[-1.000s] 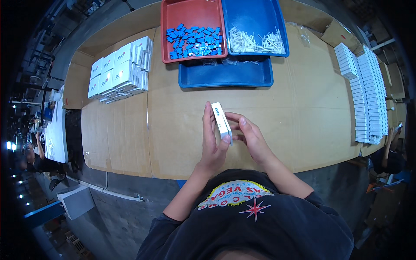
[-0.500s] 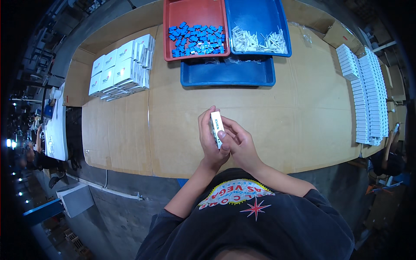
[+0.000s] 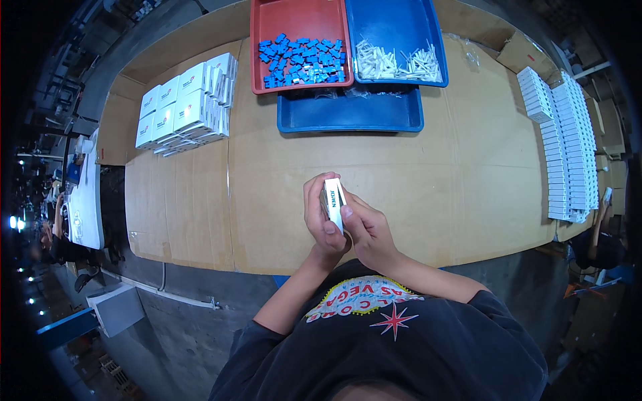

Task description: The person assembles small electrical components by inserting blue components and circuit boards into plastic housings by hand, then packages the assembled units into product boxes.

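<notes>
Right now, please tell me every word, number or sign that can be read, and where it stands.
White box in left hand and right hand: dark capitals on its narrow side, legible, not copied.
Dark shirt: large lettering on a yellow-edged emblem, upside down, not copied; red star below.
Left stack of white boxes: print too small to read.
Right stack of white boxes: marks too small to read.

Two hands (image 3: 374, 237) hold one white box (image 3: 333, 200), and there are one red tray (image 3: 297, 19) and two blue trays (image 3: 349, 119).
</notes>
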Demonstrator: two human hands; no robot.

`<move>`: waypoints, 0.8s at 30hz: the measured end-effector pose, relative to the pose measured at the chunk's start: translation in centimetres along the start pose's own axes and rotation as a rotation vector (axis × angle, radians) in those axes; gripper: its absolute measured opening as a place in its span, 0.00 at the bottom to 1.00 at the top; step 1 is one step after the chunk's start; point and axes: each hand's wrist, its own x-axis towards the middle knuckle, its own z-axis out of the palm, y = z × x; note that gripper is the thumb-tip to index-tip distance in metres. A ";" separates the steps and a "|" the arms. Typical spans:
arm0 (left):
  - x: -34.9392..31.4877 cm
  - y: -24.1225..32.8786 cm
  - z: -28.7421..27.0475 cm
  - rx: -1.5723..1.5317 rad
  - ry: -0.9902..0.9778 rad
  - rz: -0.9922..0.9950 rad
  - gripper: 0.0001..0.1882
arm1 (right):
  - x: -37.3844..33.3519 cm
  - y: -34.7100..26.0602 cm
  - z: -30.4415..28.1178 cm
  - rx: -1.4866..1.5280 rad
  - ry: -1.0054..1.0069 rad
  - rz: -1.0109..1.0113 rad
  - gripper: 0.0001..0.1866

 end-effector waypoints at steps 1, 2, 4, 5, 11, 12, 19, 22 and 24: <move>0.0 0.1 0.0 -0.001 -0.001 0.000 0.48 | 0.0 0.0 -0.1 -0.007 -0.005 -0.011 0.25; 0.0 0.2 0.0 -0.001 -0.004 -0.001 0.48 | -0.1 0.0 -0.1 -0.014 -0.010 -0.021 0.25; 0.0 0.4 0.0 -0.001 -0.009 -0.002 0.49 | -0.2 0.0 -0.1 -0.016 -0.011 -0.013 0.25; -0.1 0.5 -0.1 0.004 -0.010 -0.010 0.49 | -0.2 0.0 -0.1 -0.019 -0.013 -0.006 0.25; -0.3 0.5 -0.2 0.027 0.001 0.004 0.51 | -0.3 -0.4 0.0 -0.069 -0.014 -0.060 0.24; -0.3 0.5 -0.1 0.025 0.002 0.007 0.51 | -0.4 -0.4 0.0 -0.069 -0.012 -0.060 0.24; -0.9 0.2 0.0 0.006 0.003 -0.040 0.54 | -0.5 -0.7 0.0 -0.066 -0.036 -0.068 0.25; -1.0 0.0 -0.1 -0.005 0.013 -0.034 0.52 | -0.6 -1.2 0.1 -0.054 -0.039 -0.045 0.25; -0.9 0.1 0.0 -0.001 0.015 -0.018 0.51 | -0.6 -1.1 0.0 -0.048 -0.040 -0.035 0.25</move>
